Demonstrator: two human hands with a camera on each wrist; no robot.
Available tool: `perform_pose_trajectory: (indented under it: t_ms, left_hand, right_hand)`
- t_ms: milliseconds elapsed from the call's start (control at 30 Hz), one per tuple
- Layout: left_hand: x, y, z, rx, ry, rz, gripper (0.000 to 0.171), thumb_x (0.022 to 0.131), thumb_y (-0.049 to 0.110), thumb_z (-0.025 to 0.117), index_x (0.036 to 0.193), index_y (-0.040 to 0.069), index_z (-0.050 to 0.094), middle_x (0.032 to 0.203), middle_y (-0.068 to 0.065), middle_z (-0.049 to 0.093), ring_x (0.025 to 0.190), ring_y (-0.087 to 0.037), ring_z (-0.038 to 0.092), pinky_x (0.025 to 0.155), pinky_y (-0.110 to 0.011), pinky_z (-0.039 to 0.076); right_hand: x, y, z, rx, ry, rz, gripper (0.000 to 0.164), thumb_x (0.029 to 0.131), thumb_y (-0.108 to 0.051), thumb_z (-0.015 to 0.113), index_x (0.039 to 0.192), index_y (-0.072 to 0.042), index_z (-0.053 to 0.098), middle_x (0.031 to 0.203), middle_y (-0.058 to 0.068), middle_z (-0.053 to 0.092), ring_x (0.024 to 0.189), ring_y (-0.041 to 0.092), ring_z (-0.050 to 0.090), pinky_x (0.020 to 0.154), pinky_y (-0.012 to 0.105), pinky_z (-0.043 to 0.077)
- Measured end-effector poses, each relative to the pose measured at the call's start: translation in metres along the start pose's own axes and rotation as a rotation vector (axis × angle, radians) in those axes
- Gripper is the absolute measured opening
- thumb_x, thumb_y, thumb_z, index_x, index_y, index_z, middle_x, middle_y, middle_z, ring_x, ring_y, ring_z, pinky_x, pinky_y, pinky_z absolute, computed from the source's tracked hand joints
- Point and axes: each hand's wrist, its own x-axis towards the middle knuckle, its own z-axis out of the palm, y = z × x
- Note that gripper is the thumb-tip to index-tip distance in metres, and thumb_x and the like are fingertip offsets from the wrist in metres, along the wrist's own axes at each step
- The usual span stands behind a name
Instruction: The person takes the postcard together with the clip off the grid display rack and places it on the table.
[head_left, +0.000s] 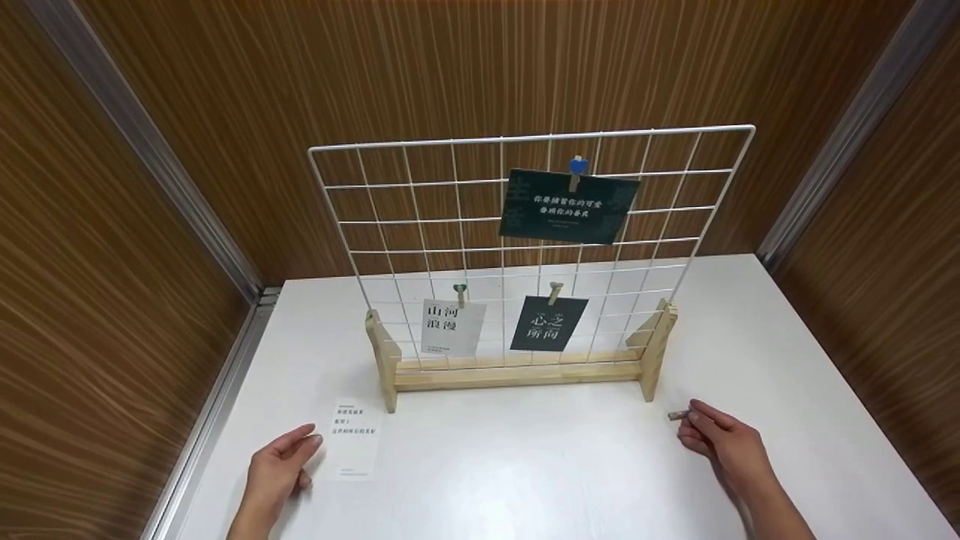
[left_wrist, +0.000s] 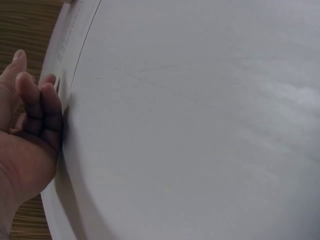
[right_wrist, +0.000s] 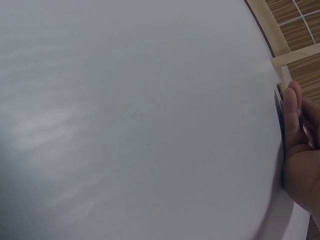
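Left hand [head_left: 276, 466] loose beside card [head_left: 355, 451] edge, right hand [head_left: 726, 444] tight on clip [head_left: 676, 415], tabletop [head_left: 517, 457] between.

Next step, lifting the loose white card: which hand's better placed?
Probably the left hand: it appears empty and is close beside the loose white card, whereas the right hand is farther off, pinching a small clip.

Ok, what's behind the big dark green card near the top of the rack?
Around the card, the white wire grid and, farther back, the brown wood-grain wall show. Whatever lies directly behind it is covered.
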Motion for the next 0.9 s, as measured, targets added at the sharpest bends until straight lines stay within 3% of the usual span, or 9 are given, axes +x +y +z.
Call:
perform_pose_trajectory:
  t_ms: [400, 667, 900]
  left_hand:
    - [-0.007, 0.026, -0.002, 0.047, -0.003, 0.043, 0.051, 0.097, 0.024, 0.081, 0.141, 0.002, 0.066, 0.113, -0.006, 0.077, 0.056, -0.014, 0.06, 0.052, -0.025, 0.049]
    - [-0.017, 0.059, 0.008, 0.026, -0.041, 0.138, 0.047, 0.096, 0.018, 0.082, 0.137, 0.0, 0.068, 0.107, -0.005, 0.076, 0.062, -0.015, 0.062, 0.059, -0.025, 0.055]
    - [-0.032, 0.093, 0.022, 0.007, -0.095, 0.232, 0.039, 0.097, 0.014, 0.081, 0.133, 0.001, 0.072, 0.108, -0.007, 0.074, 0.079, -0.018, 0.066, 0.063, -0.027, 0.058]
  right_hand:
    - [-0.001, 0.001, 0.002, 0.128, 0.032, -0.011, 0.061, 0.107, -0.013, 0.066, 0.157, 0.008, 0.039, 0.1, 0.005, 0.079, 0.089, 0.014, 0.077, 0.089, 0.031, 0.06]
    - [0.0, 0.001, 0.002, 0.114, 0.053, 0.015, 0.06, 0.109, -0.016, 0.064, 0.16, 0.004, 0.039, 0.1, 0.002, 0.078, 0.091, 0.012, 0.077, 0.091, 0.031, 0.06]
    - [0.0, 0.002, 0.001, 0.133, 0.064, 0.023, 0.062, 0.108, -0.017, 0.065, 0.161, 0.001, 0.039, 0.1, 0.003, 0.079, 0.091, 0.012, 0.077, 0.091, 0.031, 0.06]
